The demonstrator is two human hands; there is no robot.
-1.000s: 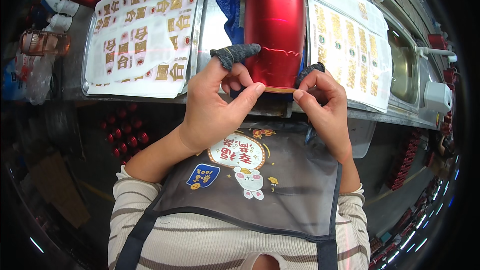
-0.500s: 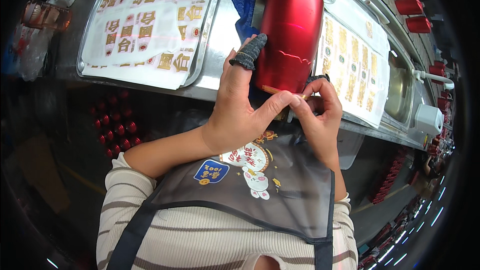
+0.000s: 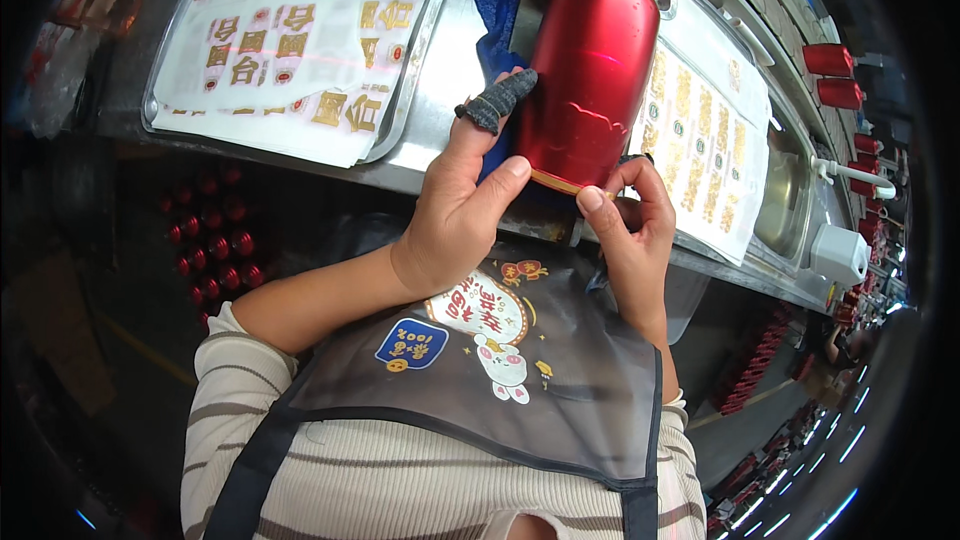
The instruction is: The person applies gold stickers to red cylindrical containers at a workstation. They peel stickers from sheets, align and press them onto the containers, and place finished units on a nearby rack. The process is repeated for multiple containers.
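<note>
Red metal bottle [image 3: 590, 70], now lying closer along the steel bench [image 3: 430, 130], is being steadied by left hand [image 3: 465, 210] while right hand [image 3: 630, 220] is pinching its gold base band [image 3: 560, 183].

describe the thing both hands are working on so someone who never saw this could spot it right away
Look along the long metal bench that runs across the top of the view, between the two trays of gold sticker sheets. Standing there is a glossy red metal bottle, touched by the left hand and the right hand. It is the only large red cylinder on the bench, with a thin gold strip along its near edge.
</note>
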